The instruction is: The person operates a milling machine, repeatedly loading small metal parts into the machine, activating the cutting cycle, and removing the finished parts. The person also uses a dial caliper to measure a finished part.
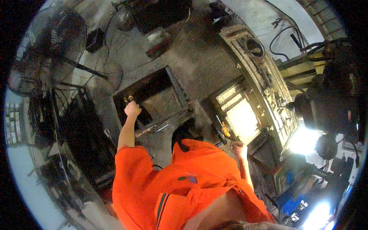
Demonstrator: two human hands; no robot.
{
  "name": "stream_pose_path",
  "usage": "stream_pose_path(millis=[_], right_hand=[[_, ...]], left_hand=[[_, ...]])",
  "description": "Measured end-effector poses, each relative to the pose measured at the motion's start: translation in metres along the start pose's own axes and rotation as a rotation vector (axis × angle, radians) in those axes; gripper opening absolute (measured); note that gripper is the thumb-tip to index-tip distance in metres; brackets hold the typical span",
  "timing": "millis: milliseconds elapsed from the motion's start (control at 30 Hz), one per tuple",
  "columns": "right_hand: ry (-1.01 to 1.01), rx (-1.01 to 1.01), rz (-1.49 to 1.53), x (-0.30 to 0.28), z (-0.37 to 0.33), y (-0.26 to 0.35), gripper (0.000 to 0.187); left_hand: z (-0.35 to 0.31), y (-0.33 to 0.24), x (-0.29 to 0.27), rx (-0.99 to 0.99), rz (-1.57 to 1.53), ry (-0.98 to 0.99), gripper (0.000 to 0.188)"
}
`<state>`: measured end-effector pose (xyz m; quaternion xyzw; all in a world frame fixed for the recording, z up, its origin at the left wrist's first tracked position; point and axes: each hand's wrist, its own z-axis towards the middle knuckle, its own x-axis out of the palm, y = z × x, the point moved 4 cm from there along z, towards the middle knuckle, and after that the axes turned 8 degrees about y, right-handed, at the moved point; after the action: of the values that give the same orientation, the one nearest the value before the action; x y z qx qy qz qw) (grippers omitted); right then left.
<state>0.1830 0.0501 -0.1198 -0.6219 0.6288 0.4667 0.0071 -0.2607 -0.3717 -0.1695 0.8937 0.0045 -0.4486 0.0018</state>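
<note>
My left hand (132,109) reaches out over the left side of a dark, open rectangular box (178,86). Its fingers are closed on small brass-coloured metal parts (128,99), whose exact kind is too small to tell. Lower on the right, my right hand (240,149) is curled closed beside a brightly lit pale panel; whatever may be inside its fingers is hidden. An orange-handled tool with a thin shaft (225,130) lies just beyond that hand, apart from it. Along the box's near edge lies a thin rod-like tool (146,131).
A long, chip-covered machine bed (264,84) runs down the right side, near bright lamps (304,142). At the left stands a large fan (69,34). A dark container (163,13) sits on the far floor, and cables hang at the upper right.
</note>
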Motion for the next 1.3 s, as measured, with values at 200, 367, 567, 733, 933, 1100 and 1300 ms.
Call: stream_pose_path(millis=[200,367,567,733,933,1100,1300], right_hand=[[-0.043,0.024,0.103,0.003,-0.004,-0.011,0.022],[-0.018,-0.048,0.102,-0.003,-0.014,0.008,0.027],[-0.005,-0.075,0.236,-0.006,-0.023,0.032,0.027],[0.008,-0.513,0.124,-0.040,-0.068,0.143,0.027],[-0.259,-0.529,0.145,-0.059,-0.079,0.138,0.015],[-0.469,-0.516,0.046,-0.055,-0.089,0.123,0.018],[-0.580,-0.373,-0.024,-0.050,-0.101,0.122,0.024]], left_hand=[[-0.056,-0.059,-0.043,0.250,-1.437,0.139,0.031],[-0.103,-0.150,-0.100,0.686,-1.656,0.372,0.023],[-0.156,-0.256,-0.092,0.846,-1.524,0.689,0.019],[-0.233,-0.324,-0.007,0.864,-1.185,1.140,0.011],[-0.280,-0.361,0.054,0.998,-0.862,1.428,0.013],[-0.291,-0.376,0.059,1.041,-0.603,1.594,0.020],[-0.295,-0.387,0.074,1.139,-0.375,1.586,0.020]])
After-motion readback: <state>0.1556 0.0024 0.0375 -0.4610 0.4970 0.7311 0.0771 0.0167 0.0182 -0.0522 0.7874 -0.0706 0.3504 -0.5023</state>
